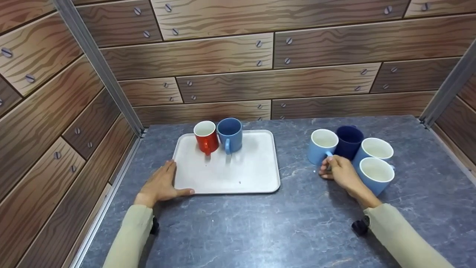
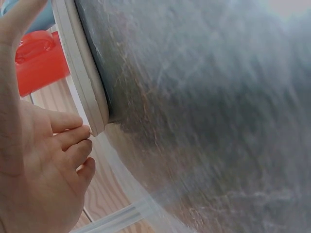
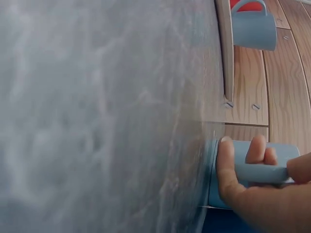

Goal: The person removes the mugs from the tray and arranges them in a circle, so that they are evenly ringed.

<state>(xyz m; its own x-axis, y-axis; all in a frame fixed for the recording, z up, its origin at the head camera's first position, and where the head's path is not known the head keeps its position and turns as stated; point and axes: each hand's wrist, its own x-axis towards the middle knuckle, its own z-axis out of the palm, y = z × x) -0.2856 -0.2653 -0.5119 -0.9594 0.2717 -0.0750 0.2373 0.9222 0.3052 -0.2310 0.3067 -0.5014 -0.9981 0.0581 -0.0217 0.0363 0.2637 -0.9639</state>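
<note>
My right hand point(image 1: 342, 172) holds a light blue mug point(image 1: 317, 150) by its handle, fingers bent about it. The right wrist view shows the handle point(image 3: 260, 173) between the fingers, and the mug standing upright close to the tabletop. At the left, my left hand point(image 1: 160, 185) touches the near left corner of a white tray point(image 1: 223, 178). Its fingers lie straight along the side, with the thumb at the front edge. A red mug point(image 1: 208, 143) with white inside and a medium blue mug point(image 1: 235, 143) stand upright on the tray's back part, handles toward me.
Beside the held mug stand a dark blue mug point(image 1: 348, 147) and two more light blue mugs, one behind point(image 1: 375, 148) and one in front point(image 1: 375, 176). Wood-patterned walls point(image 1: 223, 63) border the grey marbled table point(image 1: 253, 230) at the back and sides.
</note>
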